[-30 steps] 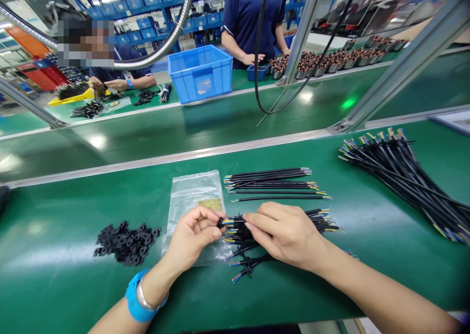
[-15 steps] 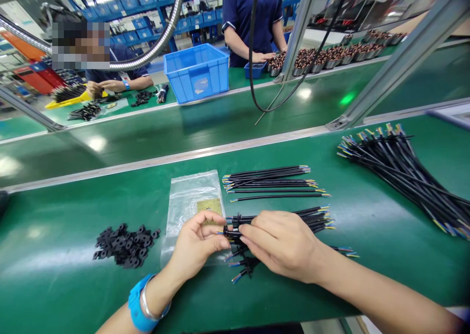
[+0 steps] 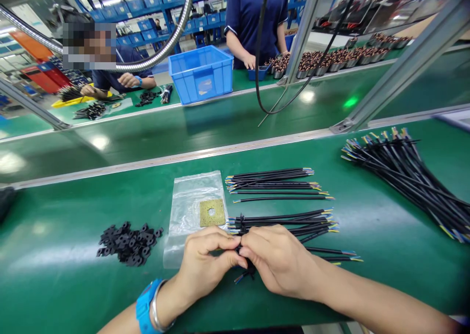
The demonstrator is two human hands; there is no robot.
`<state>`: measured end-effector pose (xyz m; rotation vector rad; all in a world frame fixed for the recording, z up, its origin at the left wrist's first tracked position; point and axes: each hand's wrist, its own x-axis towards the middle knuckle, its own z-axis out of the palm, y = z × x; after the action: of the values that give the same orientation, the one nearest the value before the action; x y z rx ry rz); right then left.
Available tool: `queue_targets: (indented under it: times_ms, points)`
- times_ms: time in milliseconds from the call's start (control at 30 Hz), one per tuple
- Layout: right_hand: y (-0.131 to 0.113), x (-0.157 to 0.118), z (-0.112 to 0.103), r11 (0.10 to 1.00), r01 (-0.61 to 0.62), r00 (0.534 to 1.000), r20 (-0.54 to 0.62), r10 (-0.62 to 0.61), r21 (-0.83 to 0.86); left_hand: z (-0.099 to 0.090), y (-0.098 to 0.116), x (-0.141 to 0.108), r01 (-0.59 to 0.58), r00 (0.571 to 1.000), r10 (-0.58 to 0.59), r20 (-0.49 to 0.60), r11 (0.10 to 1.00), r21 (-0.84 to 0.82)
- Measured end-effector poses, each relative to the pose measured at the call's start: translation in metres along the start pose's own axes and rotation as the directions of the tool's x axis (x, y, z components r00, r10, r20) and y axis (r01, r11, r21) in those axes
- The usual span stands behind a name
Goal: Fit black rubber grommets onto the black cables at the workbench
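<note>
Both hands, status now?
Left hand: fingers pinched, on a small black part.
Right hand: fingers closed, what they grip is hidden.

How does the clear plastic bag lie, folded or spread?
Spread: the bag lies flat on the green tabletop, its lower right behind the left hand.

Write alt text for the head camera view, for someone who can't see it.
A person's left hand and right hand pinch a small, mostly hidden black piece over black cables on a green workbench. Black parts and a clear plastic bag lie left, a cable bundle right; two people work opposite.
</note>
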<state>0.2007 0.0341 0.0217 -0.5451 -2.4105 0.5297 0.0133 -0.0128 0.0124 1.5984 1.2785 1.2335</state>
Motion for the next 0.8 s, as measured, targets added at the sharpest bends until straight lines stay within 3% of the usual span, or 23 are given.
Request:
queue_targets:
  times_ms: [133, 233, 300, 400, 467, 567, 633, 733, 800]
  points:
    - [0.0, 0.001, -0.001, 0.987, -0.087, 0.994, 0.07, 0.078, 0.135, 0.007, -0.001, -0.001, -0.072, 0.997, 0.073, -0.015, 0.995, 0.065]
    - [0.004, 0.002, -0.007, 0.983, -0.13, 0.986, 0.118, 0.115, 0.129, 0.008, 0.002, 0.004, -0.133, 0.991, 0.136, -0.019, 0.986, 0.099]
    - [0.01, 0.001, -0.013, 0.987, -0.144, 0.983, 0.128, 0.133, 0.075, -0.001, 0.006, 0.011, -0.117, 0.993, 0.111, 0.046, 0.977, 0.175]
    - [0.024, 0.0, -0.02, 0.98, -0.185, 0.97, 0.149, 0.194, -0.074, -0.038, 0.011, 0.024, -0.001, 0.989, -0.062, 0.132, 0.9, 0.436]
    - [0.032, -0.001, -0.021, 0.96, -0.211, 0.949, 0.197, 0.247, -0.185, -0.074, 0.009, 0.028, 0.106, 0.974, -0.206, 0.089, 0.771, 0.628]
    - [0.038, 0.0, -0.018, 0.936, -0.205, 0.917, 0.279, 0.286, -0.285, -0.132, -0.006, 0.027, 0.256, 0.907, -0.422, -0.006, 0.539, 0.803]
    - [0.041, 0.001, -0.019, 0.943, -0.199, 0.911, 0.304, 0.279, -0.268, -0.16, -0.018, 0.025, 0.303, 0.842, -0.538, -0.032, 0.422, 0.854]
    - [0.054, 0.001, -0.02, 0.952, -0.21, 0.932, 0.246, 0.264, -0.224, -0.177, -0.032, 0.024, 0.346, 0.757, -0.653, -0.032, 0.359, 0.867]
    - [0.07, -0.003, -0.018, 0.939, -0.212, 0.952, 0.159, 0.26, -0.27, -0.176, -0.034, 0.024, 0.351, 0.735, -0.677, -0.014, 0.363, 0.863]
